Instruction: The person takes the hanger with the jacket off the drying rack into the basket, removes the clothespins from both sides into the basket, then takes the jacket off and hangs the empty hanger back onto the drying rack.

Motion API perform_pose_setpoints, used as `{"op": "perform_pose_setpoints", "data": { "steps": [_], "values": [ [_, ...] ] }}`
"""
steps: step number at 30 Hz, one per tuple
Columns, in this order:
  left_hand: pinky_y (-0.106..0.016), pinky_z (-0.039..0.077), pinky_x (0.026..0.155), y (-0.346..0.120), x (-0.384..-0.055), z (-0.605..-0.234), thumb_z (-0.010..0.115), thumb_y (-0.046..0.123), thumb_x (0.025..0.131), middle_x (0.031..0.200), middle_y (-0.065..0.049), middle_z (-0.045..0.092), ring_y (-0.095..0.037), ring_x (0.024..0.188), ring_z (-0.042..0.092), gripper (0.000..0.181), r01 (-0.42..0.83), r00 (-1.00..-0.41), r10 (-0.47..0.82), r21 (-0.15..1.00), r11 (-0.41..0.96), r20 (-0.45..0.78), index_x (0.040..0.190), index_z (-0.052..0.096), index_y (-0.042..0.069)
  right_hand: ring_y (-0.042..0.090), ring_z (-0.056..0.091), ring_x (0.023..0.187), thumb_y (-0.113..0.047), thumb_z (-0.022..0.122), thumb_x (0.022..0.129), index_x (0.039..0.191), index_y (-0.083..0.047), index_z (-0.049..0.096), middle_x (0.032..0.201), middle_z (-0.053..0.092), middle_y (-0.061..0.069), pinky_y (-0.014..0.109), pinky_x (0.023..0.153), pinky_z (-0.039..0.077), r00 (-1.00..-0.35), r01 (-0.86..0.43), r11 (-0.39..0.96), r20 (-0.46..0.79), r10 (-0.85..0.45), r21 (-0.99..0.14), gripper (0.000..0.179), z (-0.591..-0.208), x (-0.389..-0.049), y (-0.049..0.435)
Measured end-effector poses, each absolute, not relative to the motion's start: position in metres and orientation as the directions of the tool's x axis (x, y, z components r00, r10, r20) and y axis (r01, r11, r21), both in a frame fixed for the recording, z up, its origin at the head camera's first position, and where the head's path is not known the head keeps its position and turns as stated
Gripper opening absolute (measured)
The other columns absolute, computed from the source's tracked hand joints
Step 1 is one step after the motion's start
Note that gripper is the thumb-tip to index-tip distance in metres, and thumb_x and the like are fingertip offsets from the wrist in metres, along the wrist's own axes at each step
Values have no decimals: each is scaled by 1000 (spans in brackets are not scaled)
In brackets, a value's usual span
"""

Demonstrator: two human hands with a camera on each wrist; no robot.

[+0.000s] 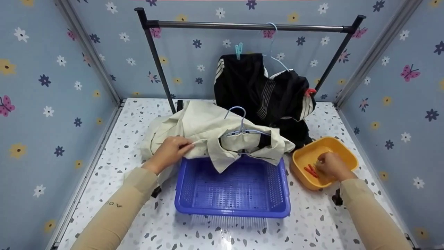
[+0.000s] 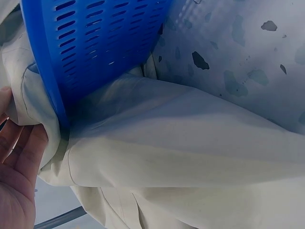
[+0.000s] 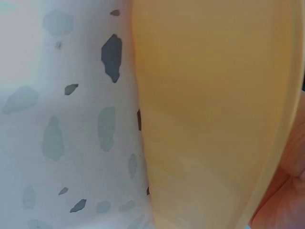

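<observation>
A beige collared jacket point(image 1: 203, 119) lies across the back of the blue plastic basket point(image 1: 232, 212), a light-blue hanger point(image 1: 242, 129) inside its collar. My left hand point(image 1: 170, 152) pinches the jacket's cloth at the shoulder, fingers and thumb on the fabric. In the left wrist view, the jacket point(image 2: 157, 152) drapes beside the basket's slotted wall point(image 2: 105, 43). My right hand point(image 1: 332, 165) reaches into the yellow basin point(image 1: 314, 146), its fingertips round a small pale clothespin point(image 1: 317, 165). Red clothespins point(image 1: 311, 171) lie beside it. The basin wall point(image 3: 214, 105) hides the fingertips in the right wrist view.
A dark metal rack point(image 1: 215, 25) stands behind. From its bar hangs a black garment with white stripes point(image 1: 242, 80) on a light-blue hanger, with a teal clothespin point(image 1: 238, 50) and a red clothespin point(image 1: 310, 92) on it. Flower-patterned walls enclose the speckled table point(image 1: 138, 222).
</observation>
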State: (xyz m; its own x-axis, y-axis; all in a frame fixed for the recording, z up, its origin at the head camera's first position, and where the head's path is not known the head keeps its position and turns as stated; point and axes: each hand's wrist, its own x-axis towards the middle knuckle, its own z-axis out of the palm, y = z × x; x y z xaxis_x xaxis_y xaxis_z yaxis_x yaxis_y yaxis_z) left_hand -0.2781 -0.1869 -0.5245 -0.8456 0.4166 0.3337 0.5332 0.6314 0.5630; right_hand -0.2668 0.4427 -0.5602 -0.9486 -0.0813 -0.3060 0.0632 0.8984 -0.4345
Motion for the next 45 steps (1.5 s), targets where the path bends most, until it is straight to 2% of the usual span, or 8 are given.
{"op": "perform_pose_setpoints", "data": {
  "steps": [9,17,22,28,33,37,45],
  "values": [
    [-41,58,81,-186,-278,-523,78,17,106,92,-9,82,-21,84,71,14,533,-846,419,559,635,331,102,85,5,54,70,125,-10,75,107,138,16,69,137,70,40,68,114,58,-943,54,902,-320,-95,-428,41,-561,-264,445],
    [-43,59,82,-188,-278,-524,77,16,106,95,-10,83,-23,87,73,15,552,-834,431,545,632,345,101,84,4,47,72,107,-8,76,102,135,20,68,124,74,40,67,105,61,-963,-17,919,-241,-121,-394,44,-542,-272,440],
    [-38,56,79,-188,-280,-525,77,17,106,92,-9,82,-19,83,69,15,548,-836,429,555,626,342,100,84,5,50,74,114,-13,76,105,133,17,72,127,75,38,66,104,62,-972,-33,901,-197,-131,-433,41,-517,-279,432],
    [-36,54,78,-188,-280,-524,78,17,106,91,-7,82,-17,81,67,15,548,-836,430,558,624,340,99,84,6,42,77,107,-15,78,105,123,11,78,119,80,32,57,97,66,-980,-91,875,-115,-164,-475,32,-487,-280,410],
    [-39,56,80,-189,-279,-524,78,17,106,93,-8,83,-21,84,70,14,539,-842,425,561,629,333,102,85,6,32,77,102,-18,78,105,119,5,81,114,82,25,53,97,66,-980,-109,866,-94,-176,-488,27,-464,-276,386],
    [-42,59,83,-188,-278,-524,77,18,106,97,-10,84,-24,87,73,14,531,-846,422,568,629,325,104,85,6,31,77,99,-16,78,105,119,5,80,112,82,25,53,94,66,-978,-139,864,-71,-197,-484,25,-449,-275,368],
    [-46,61,87,-189,-278,-523,76,16,107,99,-11,85,-26,91,76,15,530,-847,423,569,629,322,104,86,5,33,79,94,-11,79,104,121,6,80,108,84,26,40,82,66,-966,-245,853,46,-253,-461,24,-425,-270,340]
  ]
}}
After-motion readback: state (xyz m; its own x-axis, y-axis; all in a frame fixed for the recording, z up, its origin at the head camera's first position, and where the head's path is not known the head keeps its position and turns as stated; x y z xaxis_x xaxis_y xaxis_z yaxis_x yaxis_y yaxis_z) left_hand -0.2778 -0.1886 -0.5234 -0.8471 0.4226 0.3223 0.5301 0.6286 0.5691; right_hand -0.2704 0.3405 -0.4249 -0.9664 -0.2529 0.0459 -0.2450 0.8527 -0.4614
